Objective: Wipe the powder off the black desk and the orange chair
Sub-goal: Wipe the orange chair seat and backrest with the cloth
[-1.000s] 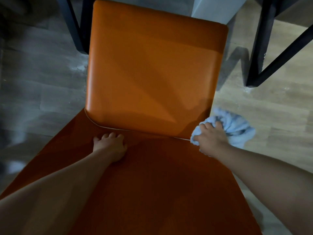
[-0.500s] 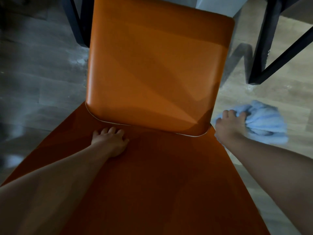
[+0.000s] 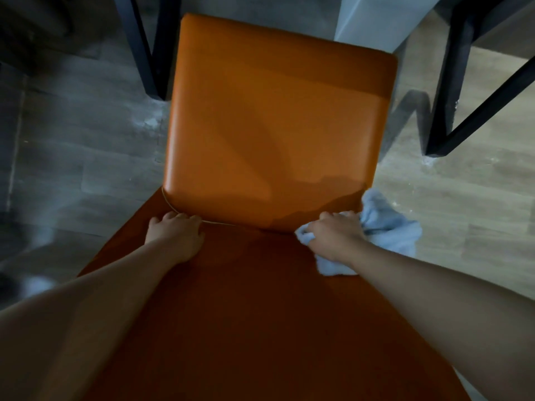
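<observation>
Wiping the orange chair (image 3: 275,125), working the crease where the backrest meets the seat (image 3: 260,308).

Right hands status: right hand (image 3: 338,235) has its fingers curled round a bunched light-blue cloth (image 3: 388,227) and presses it into the right end of the crease. Most of the cloth spills off the chair's right edge, and a flap sticks out under the wrist. My read: it is wadded so a thick edge can be pushed down into the gap.

Left hand (image 3: 176,235) is palm down on the seat with its fingers loosely bent against the base of the backrest, holding nothing. It is probably bracing the chair so it doesn't shift under the wiping pressure.

A thin pale line (image 3: 169,202) runs along the crease from the left corner toward the middle. I can't tell if it's powder or piping. If powder, the left half of the crease is still to do.

The broad seat and backrest faces look clean, though the light is dim.

White dust on the floor (image 3: 150,123) by the chair's left side, and more near the black legs (image 3: 451,82) on the right. I'd guess those legs belong to the table; its top is out of view, so no status on it.
</observation>
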Tool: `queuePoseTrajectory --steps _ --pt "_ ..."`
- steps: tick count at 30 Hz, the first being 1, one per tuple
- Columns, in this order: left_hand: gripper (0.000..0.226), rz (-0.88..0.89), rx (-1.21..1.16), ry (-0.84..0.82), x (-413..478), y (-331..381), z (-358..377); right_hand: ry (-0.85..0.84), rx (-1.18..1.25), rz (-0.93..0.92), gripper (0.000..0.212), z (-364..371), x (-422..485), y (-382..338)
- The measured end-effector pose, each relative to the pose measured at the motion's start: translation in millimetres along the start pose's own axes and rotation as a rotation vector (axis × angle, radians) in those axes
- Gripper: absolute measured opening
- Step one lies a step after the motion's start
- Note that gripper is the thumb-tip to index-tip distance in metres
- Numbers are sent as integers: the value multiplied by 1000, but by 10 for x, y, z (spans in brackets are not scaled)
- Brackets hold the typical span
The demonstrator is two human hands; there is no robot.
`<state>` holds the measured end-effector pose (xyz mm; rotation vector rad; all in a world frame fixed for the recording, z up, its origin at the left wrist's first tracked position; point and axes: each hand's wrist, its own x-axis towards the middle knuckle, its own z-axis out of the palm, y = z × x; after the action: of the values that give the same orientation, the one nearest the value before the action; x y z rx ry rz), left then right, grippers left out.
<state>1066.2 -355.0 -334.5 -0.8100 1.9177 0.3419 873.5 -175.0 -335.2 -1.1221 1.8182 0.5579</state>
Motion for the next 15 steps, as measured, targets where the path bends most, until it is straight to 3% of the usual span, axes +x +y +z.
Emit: queuePoseTrajectory --steps 3,7,9,11,13,15 --pt "39 -42 -3 60 13 -226 -55 -88 222 -105 27 -80 78 -569" --pt "58 -113 -233 -18 146 -587 -37 -147 388 -17 33 -185 287 -1186" --pt "70 -83 -383 -63 234 -686 -17 -155 294 26 27 -160 398 -1366" --pt "74 -88 -555 -56 309 -741 -16 -196 164 84 39 -120 488 -1481" --pt "64 -115 -776 -59 337 -786 -33 -226 63 140 50 -96 550 -1588" --pt "51 -118 -855 -78 315 -840 -50 -243 -11 196 59 -99 595 -1706"
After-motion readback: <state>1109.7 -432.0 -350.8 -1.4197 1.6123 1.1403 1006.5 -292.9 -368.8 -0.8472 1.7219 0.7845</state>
